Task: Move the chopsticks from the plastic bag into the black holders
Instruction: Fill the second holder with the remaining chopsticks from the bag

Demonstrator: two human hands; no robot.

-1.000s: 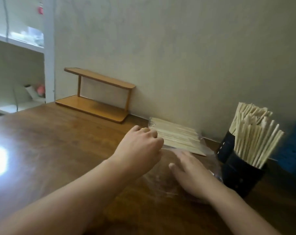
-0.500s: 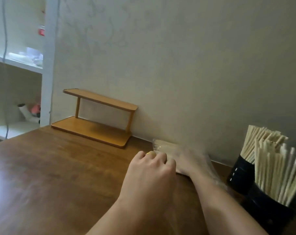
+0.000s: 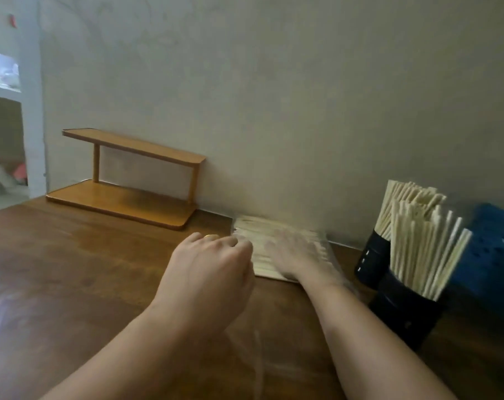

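The right hand [image 3: 298, 255] is inside the plastic bag [image 3: 328, 256], its fingers on the chopsticks [image 3: 256, 233]; how tight, I cannot tell. The left hand [image 3: 207, 272], fingers curled, pinches the bag's edge. Next: grab a bunch for the black holders [image 3: 400, 316] beside the bag.

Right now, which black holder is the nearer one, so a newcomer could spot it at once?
Start at the pale wall and follow the brown wooden table to its right end, beside the blue perforated crate. Two black chopstick holders stand there; the nearer black holder is lower in view, overlapping the farther black holder.
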